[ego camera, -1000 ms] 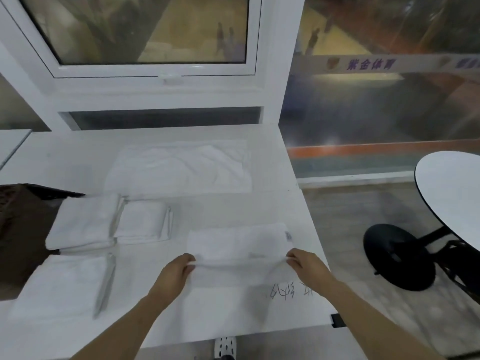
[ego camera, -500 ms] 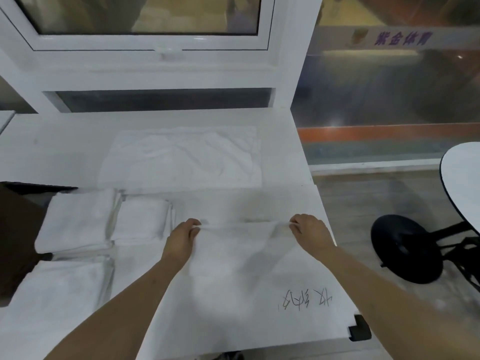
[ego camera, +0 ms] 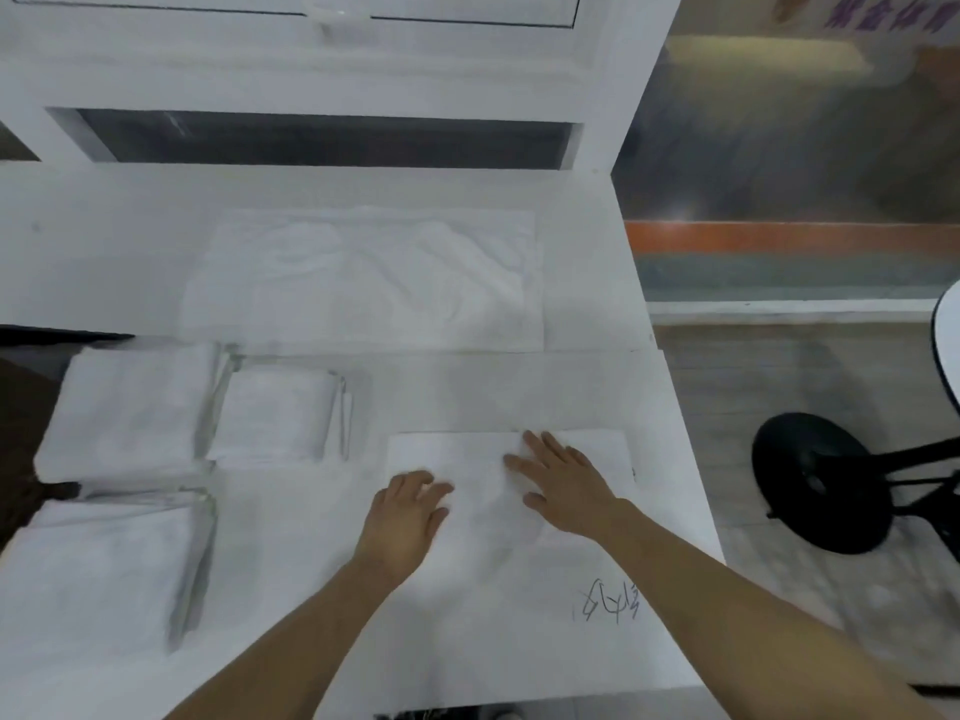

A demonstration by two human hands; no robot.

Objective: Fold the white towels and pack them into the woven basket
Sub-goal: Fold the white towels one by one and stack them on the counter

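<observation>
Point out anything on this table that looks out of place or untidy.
Handwritten scribbles mark the white table near its front right edge. The unfolded towel at the back lies crumpled and wrinkled. The folded stacks on the left look tidy, and both hands rest flat on the towel being folded.

Your left hand (ego camera: 402,517) and right hand (ego camera: 563,483) lie flat, side by side, on the folded towel (ego camera: 457,454) at the table's (ego camera: 519,641) right part, in front of you. Behind it, near the window (ego camera: 322,137), an unfolded towel (ego camera: 363,283) lies spread. To your left sit three folded stacks: a small stack (ego camera: 280,413) nearest the hands, a far stack (ego camera: 135,407) just left of it, and a near stack (ego camera: 104,569) in front of both. Writing (ego camera: 610,605) lies on the table near your right forearm. A stool base (ego camera: 826,480) stands on the floor to the right.
</observation>
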